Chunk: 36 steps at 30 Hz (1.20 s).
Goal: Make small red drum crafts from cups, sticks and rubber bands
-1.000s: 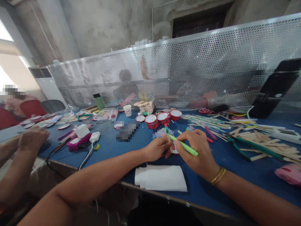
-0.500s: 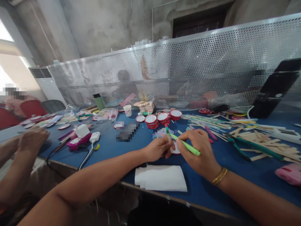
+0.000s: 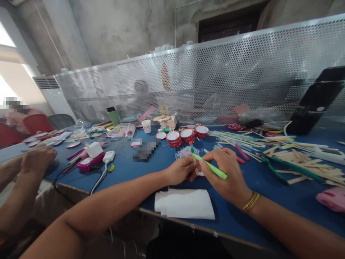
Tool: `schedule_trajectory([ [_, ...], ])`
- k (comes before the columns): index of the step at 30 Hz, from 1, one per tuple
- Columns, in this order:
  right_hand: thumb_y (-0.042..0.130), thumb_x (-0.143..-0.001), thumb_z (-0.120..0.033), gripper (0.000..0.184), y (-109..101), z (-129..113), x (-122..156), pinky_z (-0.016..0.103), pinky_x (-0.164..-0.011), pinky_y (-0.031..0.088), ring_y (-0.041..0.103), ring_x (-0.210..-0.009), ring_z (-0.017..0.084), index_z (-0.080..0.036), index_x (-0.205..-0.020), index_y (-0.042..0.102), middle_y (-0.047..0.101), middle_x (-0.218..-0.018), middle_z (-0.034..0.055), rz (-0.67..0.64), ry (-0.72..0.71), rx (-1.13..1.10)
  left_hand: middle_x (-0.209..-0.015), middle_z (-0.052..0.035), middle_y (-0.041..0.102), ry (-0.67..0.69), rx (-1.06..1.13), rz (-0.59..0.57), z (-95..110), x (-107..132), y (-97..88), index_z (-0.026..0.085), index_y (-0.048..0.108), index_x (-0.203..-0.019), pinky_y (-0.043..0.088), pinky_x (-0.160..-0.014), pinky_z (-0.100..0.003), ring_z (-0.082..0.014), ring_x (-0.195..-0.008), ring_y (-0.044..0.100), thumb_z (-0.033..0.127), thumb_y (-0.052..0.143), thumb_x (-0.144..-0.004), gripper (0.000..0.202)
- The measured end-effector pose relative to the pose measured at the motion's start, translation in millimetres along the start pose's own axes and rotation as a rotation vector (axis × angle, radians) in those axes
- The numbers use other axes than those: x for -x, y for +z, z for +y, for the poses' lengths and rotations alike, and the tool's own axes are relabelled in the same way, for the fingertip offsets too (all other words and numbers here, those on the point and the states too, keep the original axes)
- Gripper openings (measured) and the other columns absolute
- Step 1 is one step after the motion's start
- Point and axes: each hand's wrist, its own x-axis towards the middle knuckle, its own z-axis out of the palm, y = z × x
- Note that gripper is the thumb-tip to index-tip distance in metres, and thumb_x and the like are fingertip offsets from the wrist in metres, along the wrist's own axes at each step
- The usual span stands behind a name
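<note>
My left hand pinches a wooden craft stick upright; its upper end is coloured red and green. A light green marker is gripped in my right hand, which wears a gold bracelet. The marker's tip meets the stick just below the coloured bands, though the exact contact is too small to tell. Under my fingers a white round piece shows in part. Behind the stick lies a pile of small coloured loops. Folded white paper rests by the table edge below my hands.
Several red-sided drums and a paper cup stand behind. Green-handled pliers and loose craft sticks lie right. A magenta device with cables sits left, near another person's hand. A perforated panel borders the back.
My right hand has shifted slightly left, bringing the marker closer against the stick. My left hand and the stick have stayed almost still.
</note>
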Motion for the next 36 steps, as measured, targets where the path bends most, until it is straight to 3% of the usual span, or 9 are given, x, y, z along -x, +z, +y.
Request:
schedule_trajectory([
  [20, 0.054, -0.089, -0.029, 0.012, 0.2, 2.6, -0.9, 0.041, -0.084, 0.034, 0.057, -0.067, 0.017, -0.022, -0.08, 0.056, 0.063, -0.071, -0.001, 0.036, 0.015, 0.037, -0.051, 0.0052, 0.048, 0.005, -0.055, 0.02, -0.2, -0.2, -0.1, 0.018, 0.045, -0.077, 0.029, -0.044, -0.019, -0.0065, -0.042, 0.034, 0.053, 0.037, -0.095, 0.04],
  [36, 0.054, -0.089, -0.027, 0.011, 0.7, 0.2, -0.7, 0.041, -0.085, 0.034, 0.056, -0.067, 0.017, -0.022, -0.079, 0.057, 0.063, -0.071, -0.0009, 0.014, 0.005, 0.0, -0.051, 0.0052, 0.048, -0.011, -0.045, 0.02, -0.7, 0.0, 0.4, 0.018, 0.045, -0.077, 0.028, -0.043, -0.02, -0.0067, -0.042, 0.035, 0.059, 0.041, -0.092, 0.043],
])
